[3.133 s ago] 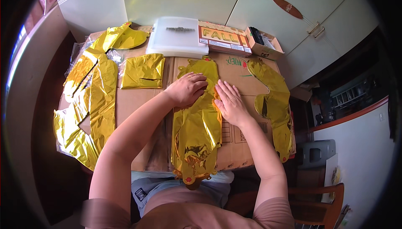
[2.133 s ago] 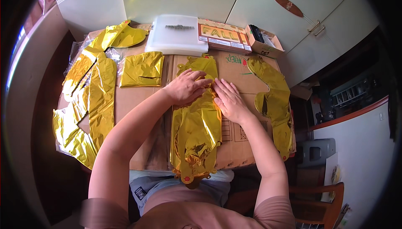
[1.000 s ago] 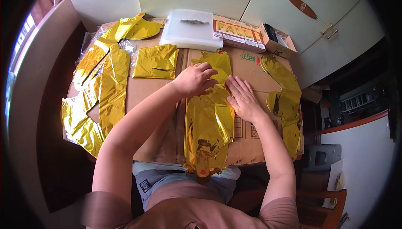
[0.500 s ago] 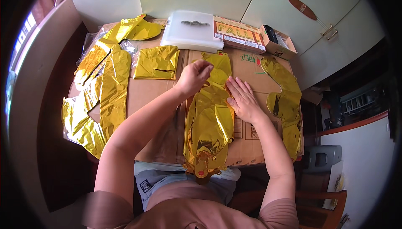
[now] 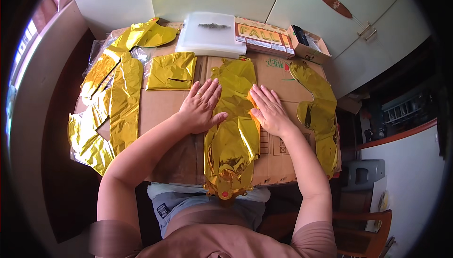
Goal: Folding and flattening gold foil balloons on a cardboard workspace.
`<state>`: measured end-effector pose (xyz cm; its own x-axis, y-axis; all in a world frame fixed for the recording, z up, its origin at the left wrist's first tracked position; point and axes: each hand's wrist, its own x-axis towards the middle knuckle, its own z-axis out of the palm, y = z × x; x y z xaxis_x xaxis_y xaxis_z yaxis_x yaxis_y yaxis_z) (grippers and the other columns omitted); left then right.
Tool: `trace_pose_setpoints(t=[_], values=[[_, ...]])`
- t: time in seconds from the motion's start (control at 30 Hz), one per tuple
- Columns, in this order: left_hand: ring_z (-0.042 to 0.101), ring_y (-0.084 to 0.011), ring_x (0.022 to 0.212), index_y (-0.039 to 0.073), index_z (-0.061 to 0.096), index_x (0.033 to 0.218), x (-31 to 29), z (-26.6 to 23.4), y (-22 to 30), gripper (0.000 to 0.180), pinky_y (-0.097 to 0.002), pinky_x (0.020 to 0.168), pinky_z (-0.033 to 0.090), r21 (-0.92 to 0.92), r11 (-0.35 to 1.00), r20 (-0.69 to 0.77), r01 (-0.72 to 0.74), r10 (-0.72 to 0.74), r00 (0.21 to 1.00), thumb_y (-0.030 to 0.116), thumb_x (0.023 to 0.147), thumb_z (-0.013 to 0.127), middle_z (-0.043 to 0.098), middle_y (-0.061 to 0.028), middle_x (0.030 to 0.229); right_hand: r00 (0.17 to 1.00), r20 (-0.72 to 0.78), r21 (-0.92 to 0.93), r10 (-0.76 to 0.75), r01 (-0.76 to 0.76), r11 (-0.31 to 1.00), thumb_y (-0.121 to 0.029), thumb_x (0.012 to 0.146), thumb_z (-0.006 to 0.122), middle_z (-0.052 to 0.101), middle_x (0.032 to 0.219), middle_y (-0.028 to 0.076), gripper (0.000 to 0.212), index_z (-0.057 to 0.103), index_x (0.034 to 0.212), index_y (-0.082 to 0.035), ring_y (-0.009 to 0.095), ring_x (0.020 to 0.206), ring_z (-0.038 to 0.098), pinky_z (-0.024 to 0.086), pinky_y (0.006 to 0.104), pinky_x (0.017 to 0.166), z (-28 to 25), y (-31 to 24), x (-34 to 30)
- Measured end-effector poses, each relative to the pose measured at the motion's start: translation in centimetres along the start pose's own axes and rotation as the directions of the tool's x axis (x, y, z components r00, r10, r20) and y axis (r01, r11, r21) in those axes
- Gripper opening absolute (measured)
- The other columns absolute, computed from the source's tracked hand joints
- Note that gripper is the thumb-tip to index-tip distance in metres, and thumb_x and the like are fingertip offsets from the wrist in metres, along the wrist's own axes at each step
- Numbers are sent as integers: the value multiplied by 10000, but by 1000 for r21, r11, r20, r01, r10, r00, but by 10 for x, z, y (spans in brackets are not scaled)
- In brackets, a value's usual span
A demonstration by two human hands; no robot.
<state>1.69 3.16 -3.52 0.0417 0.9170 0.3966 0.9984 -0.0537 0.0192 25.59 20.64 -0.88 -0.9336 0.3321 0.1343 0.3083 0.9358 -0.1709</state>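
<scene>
A long, flat gold foil balloon [image 5: 233, 126] runs up the middle of the cardboard, its near end hanging over the front edge by my lap. My left hand [image 5: 202, 106] lies with fingers spread along the foil's left edge, thumb resting on it; a ring shows on one finger. Against the right edge rests my right hand [image 5: 269, 111], fingers stretched out, with an orange-looking bit of foil beside the fingertips. Neither hand grips anything. Left of the far end is a folded gold foil piece [image 5: 171, 71].
More gold foil shapes spread over clear plastic at left [image 5: 125, 102]; a curved one [image 5: 321, 112] lies at right. Along the back of the cardboard [image 5: 163, 112] stand a translucent plastic case [image 5: 207, 41], a printed flat box [image 5: 264, 36] and a small open carton [image 5: 309, 48], below white cabinets.
My left hand has come down and left from a closed pose above the foil to lie spread on its left edge. The right hand stays at the right edge. The view shifted slightly.
</scene>
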Motion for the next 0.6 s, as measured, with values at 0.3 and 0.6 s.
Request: trace_pose_setpoints(t=[0.3,0.6], values=[[200,-344,1520,-39,258,1540,52,-30,19,796,-514,1234,118,-198,975,128,-105,132,983,563,1025,334,254,-221,1615,1000,-11,-14,9,-9,1000,-445,1048,395,259,1636,134,638,296,1560,-78,324,1515,219,133,482,1233,6,6,-4],[235,-341,1509,-8,220,1560,54,3,20,848,-507,1231,137,-236,946,141,-221,258,956,625,1006,333,279,-206,1610,1000,12,23,-3,3,1000,-495,1044,372,248,1637,145,693,230,1582,-82,325,1524,190,113,493,1236,-2,1,-2]])
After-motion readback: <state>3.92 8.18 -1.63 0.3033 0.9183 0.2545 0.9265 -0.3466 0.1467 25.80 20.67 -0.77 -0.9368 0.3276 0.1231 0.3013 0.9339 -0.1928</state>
